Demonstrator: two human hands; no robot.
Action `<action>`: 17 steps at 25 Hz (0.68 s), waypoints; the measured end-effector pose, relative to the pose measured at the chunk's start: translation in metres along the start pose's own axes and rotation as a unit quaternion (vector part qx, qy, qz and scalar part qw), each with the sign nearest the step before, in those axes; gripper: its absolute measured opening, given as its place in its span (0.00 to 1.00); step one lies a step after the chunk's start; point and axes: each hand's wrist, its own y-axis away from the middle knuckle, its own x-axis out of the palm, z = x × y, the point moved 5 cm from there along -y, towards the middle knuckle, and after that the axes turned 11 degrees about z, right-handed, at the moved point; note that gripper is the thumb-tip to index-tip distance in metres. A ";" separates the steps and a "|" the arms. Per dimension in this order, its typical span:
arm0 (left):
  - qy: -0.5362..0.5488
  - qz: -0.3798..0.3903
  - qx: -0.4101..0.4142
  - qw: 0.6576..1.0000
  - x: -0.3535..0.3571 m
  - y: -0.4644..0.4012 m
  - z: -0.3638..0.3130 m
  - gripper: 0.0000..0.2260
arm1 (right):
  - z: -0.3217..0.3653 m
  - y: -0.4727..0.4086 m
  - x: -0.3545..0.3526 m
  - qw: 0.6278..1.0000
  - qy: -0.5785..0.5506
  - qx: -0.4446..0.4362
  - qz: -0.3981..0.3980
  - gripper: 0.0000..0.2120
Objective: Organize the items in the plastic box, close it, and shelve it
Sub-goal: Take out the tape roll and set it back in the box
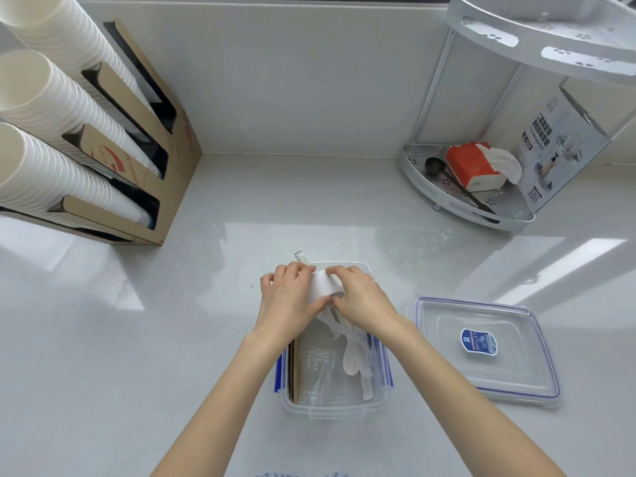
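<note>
I see the left hand (287,297) and the right hand (361,297) together, both gripping a white paper bundle (323,287) over the far end of the plastic box (330,406) on the counter (206,270). The lid (481,349) lies apart, to the right. I think loose spoons (351,359) may stick up and block the lid later. What the bundle holds I cannot tell; the hands hide it.

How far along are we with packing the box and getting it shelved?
Early. Done: clear cups and a white spoon lie in the plastic box. In hand: left hand and right hand hold a white bundle over it. Left: the lid lies beside it; shelving.
</note>
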 end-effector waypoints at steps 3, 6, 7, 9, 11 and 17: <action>-0.011 0.013 0.002 1.000 0.005 -0.002 -0.001 0.25 | -0.003 -0.004 0.002 1.000 -0.015 0.001 0.007 0.25; 0.003 0.007 0.009 1.000 0.006 -0.002 -0.002 0.23 | -0.005 -0.006 0.003 1.000 -0.030 -0.002 0.007 0.25; 0.010 0.005 0.011 1.000 0.006 -0.003 -0.002 0.23 | -0.005 -0.005 0.004 0.999 -0.037 0.002 0.006 0.24; 0.024 0.001 0.014 1.000 0.004 -0.002 -0.001 0.23 | -0.007 -0.004 0.006 0.998 -0.059 0.017 0.006 0.22; 0.040 -0.010 0.017 0.999 0.002 0.002 0.000 0.23 | -0.007 0.000 0.009 0.997 -0.069 0.024 0.015 0.16; 0.136 -0.053 0.015 0.989 -0.009 0.013 0.002 0.23 | -0.007 0.005 0.016 0.989 -0.117 0.042 0.075 0.18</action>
